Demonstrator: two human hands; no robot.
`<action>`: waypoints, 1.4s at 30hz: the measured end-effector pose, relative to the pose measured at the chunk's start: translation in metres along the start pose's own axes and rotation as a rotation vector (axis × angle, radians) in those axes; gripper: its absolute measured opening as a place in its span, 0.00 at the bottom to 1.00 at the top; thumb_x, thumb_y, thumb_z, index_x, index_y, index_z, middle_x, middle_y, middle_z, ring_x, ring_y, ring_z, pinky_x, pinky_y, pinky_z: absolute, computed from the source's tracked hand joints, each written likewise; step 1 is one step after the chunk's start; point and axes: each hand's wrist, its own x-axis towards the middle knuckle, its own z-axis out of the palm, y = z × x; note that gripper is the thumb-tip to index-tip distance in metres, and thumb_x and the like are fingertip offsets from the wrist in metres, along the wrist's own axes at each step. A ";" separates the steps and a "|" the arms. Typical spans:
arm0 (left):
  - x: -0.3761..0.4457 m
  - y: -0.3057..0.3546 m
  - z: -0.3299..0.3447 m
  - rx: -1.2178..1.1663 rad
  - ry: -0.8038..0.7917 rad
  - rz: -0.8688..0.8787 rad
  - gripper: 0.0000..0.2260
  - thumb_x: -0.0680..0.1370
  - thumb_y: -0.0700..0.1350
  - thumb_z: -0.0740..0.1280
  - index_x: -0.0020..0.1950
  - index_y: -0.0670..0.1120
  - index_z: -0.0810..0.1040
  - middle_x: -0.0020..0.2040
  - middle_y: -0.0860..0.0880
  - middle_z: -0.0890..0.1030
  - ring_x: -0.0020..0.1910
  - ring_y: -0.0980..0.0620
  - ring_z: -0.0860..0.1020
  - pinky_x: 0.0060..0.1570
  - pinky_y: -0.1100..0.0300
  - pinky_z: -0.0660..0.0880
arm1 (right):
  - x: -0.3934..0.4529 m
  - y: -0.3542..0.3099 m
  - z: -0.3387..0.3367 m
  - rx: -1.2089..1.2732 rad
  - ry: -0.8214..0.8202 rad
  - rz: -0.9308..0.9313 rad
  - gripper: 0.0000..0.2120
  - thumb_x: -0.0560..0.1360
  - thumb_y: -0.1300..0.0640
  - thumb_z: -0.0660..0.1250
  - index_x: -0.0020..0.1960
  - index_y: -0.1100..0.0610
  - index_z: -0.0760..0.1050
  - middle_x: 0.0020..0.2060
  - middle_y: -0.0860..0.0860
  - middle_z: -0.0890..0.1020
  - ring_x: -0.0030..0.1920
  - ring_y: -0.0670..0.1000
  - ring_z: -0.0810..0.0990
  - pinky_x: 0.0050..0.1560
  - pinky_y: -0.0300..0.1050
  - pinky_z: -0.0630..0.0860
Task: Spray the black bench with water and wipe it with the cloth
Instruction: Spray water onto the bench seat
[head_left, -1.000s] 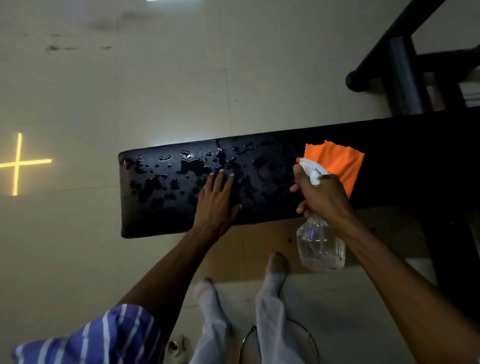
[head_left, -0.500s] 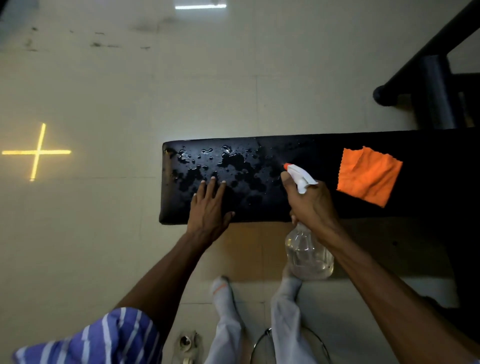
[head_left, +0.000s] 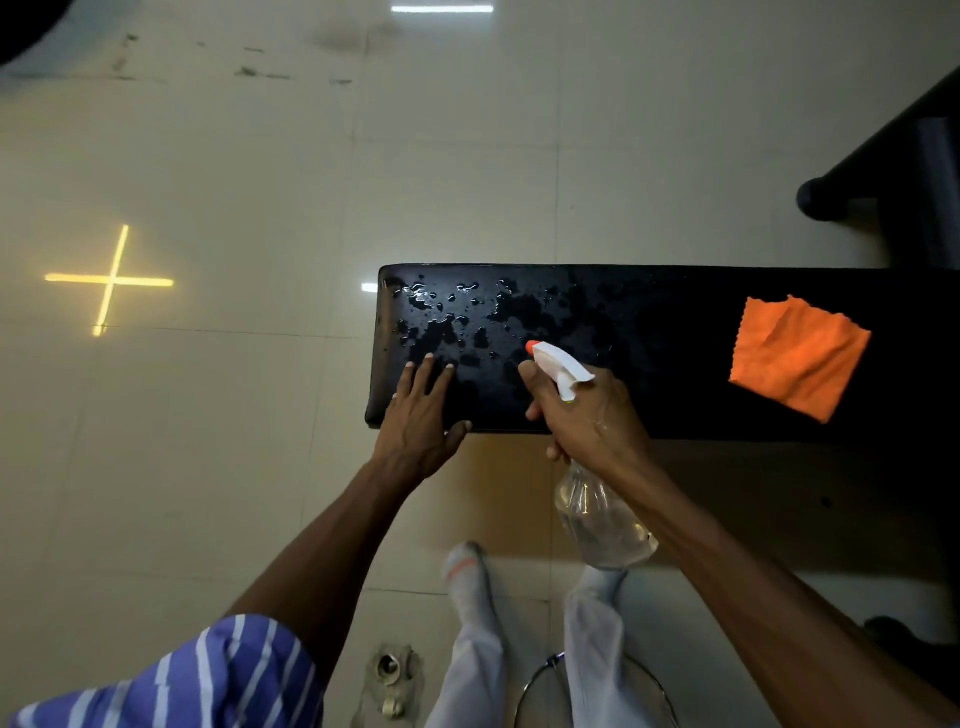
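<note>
The black bench (head_left: 649, 332) runs from the middle of the view to the right edge, its left end beaded with water drops. My left hand (head_left: 421, 421) lies flat on the near left corner of the bench, fingers spread. My right hand (head_left: 592, 421) grips the neck of a clear spray bottle (head_left: 597, 514) with a white trigger head and orange nozzle, pointing left over the wet patch. An orange cloth (head_left: 797, 358) lies flat on the bench to the right, apart from both hands.
Pale tiled floor surrounds the bench, with a yellow cross of light (head_left: 111, 280) at the left. A dark metal frame (head_left: 893, 171) stands at the upper right. My feet and a floor drain (head_left: 389, 670) are below, beside a metal ring (head_left: 597, 691).
The view has shifted left, so the bench and cloth sit further right in frame. My left hand has stayed flat on the bench; my right hand with the bottle has moved slightly toward the wet left end.
</note>
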 end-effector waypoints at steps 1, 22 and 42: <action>-0.003 -0.004 -0.001 -0.018 -0.004 -0.009 0.37 0.81 0.57 0.67 0.85 0.49 0.52 0.85 0.46 0.49 0.84 0.40 0.46 0.80 0.37 0.59 | -0.001 -0.001 0.004 -0.060 0.023 -0.008 0.24 0.82 0.35 0.65 0.68 0.50 0.82 0.35 0.54 0.85 0.27 0.53 0.82 0.32 0.46 0.80; 0.002 0.032 0.004 -0.046 -0.011 0.106 0.38 0.82 0.55 0.67 0.85 0.47 0.50 0.85 0.45 0.50 0.84 0.40 0.47 0.83 0.43 0.52 | -0.029 0.051 0.007 -0.111 0.146 0.026 0.31 0.76 0.27 0.65 0.58 0.54 0.85 0.28 0.48 0.77 0.33 0.55 0.81 0.38 0.57 0.83; 0.057 0.174 0.052 0.088 -0.089 0.308 0.39 0.82 0.57 0.66 0.85 0.49 0.48 0.86 0.46 0.48 0.84 0.41 0.43 0.81 0.42 0.48 | -0.033 0.159 -0.139 0.222 0.453 0.093 0.20 0.78 0.30 0.67 0.50 0.47 0.77 0.36 0.52 0.84 0.26 0.46 0.82 0.30 0.39 0.77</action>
